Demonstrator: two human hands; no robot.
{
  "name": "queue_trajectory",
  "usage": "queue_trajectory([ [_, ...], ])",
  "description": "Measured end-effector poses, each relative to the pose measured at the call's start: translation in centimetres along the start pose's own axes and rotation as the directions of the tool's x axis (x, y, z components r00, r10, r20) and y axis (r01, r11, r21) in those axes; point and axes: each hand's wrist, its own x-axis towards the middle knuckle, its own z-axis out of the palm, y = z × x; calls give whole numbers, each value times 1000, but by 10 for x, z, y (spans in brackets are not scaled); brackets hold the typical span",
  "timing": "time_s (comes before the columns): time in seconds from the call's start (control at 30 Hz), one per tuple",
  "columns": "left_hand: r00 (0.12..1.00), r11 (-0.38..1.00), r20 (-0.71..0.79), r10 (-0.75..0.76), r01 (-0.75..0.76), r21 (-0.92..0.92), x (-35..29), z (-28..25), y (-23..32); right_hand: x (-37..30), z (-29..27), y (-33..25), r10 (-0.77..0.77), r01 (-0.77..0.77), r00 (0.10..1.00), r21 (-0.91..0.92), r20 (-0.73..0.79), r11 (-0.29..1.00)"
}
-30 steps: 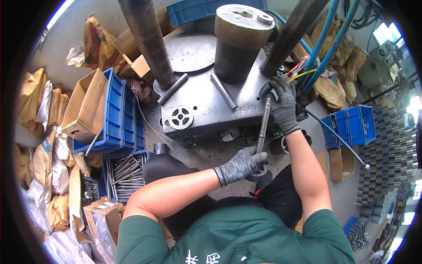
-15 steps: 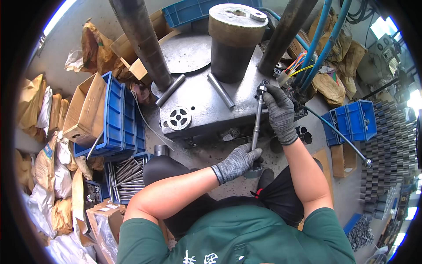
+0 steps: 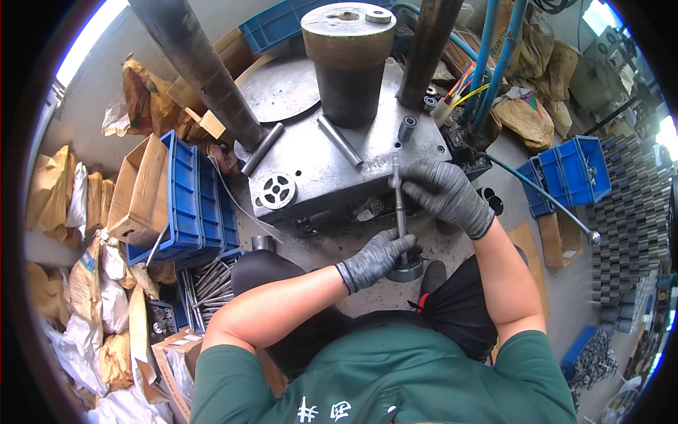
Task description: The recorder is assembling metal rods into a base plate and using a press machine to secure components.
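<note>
A slim, stepped metal shaft [image 3: 400, 212] stands nearly upright before me, its upper end by the press table's edge. My left hand [image 3: 378, 260], in a grey glove, is closed around its lower part, just above a round dark metal piece [image 3: 405, 273]. My right hand [image 3: 448, 196], also gloved, has its thumb and fingertips at the shaft's upper half; slight blur hides whether a small ring sits between them. Past the shaft's tip, a small bearing [image 3: 407, 128] rests on the metal table [image 3: 374, 159], with another bearing [image 3: 430, 102] behind it.
Two loose rods [image 3: 340, 140] and a slotted round plate [image 3: 277, 191] lie on the table, near a thick cylinder [image 3: 349, 67] and steel columns [image 3: 205, 71]. Blue crates [image 3: 183, 198] and a bin of shafts [image 3: 210, 286] stand left; blue bins [image 3: 568, 173] and stacked metal parts [image 3: 628, 233] stand right.
My right hand has moved from the shaft's top end down along it. The shaft's tip has lowered, leaving the bearing behind it in plain sight. My left hand keeps its grip.
</note>
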Motion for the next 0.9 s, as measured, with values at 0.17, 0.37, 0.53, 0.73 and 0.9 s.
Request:
queue_trajectory([
  [0.17, 999, 925, -9, -43, 37, -377, -1, 10, -10, -17, -10, -9, 4, 23, 926, -65, 377, 998],
  [0.37, 997, 848, 23, -77, 77, -524, 5, 8, -21, -24, -23, -6, 144, -55, 859, -191, 491, 980],
  [0.53, 979, 809, 7, -205, 173, -562, 8, 6, -4, -30, -28, 0, 299, -141, 770, -306, 564, 942],
  [0.73, 992, 818, -24, -122, 87, -569, 15, 0, 8, -25, -28, -9, 368, -272, 791, -257, 489, 927],
  [0.9, 991, 818, -126, -40, -40, -574, 29, -17, 13, -28, -28, 4, 317, -199, 779, -266, 541, 943],
])
